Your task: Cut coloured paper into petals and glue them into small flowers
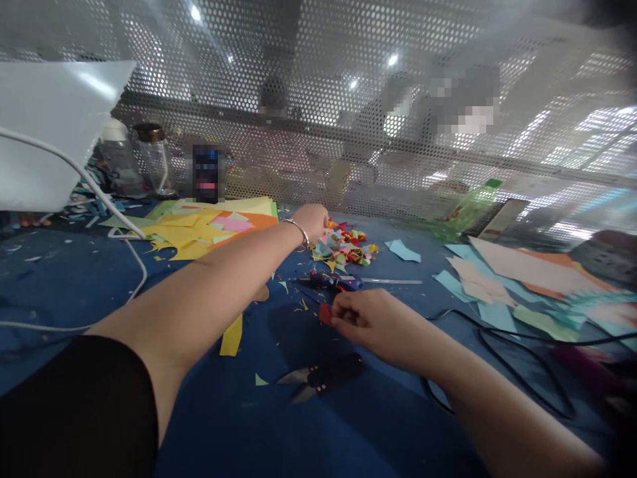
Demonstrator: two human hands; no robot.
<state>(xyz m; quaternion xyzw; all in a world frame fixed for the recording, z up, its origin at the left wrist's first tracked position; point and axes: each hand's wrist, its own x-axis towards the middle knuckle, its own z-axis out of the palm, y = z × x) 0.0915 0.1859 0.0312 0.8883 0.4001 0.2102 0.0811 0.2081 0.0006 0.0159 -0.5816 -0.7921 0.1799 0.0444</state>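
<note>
My left hand [311, 222], with a bangle at the wrist, reaches far forward to the left edge of a pile of small coloured paper pieces [348, 247]. Its fingers are curled and partly hidden, so I cannot make out what they hold. Nearer to me, my right hand [365, 318] pinches a small red piece of paper [325, 315] between thumb and fingers. Just beyond it lies a dark blue glue gun [331, 281] with a clear glue stick [391, 281] poking out to the right. Black-handled thread snips [323, 377] rest, blades apart, in front of my right hand.
Yellow paper sheets [186, 232] lie at the left, light blue and pink ones [480, 282] at the right. A black cable [537, 362] loops at the right; a white cord [89, 179] crosses the left. Bottles [154, 159] and a phone [206, 174] stand before a perforated metal screen [318, 146].
</note>
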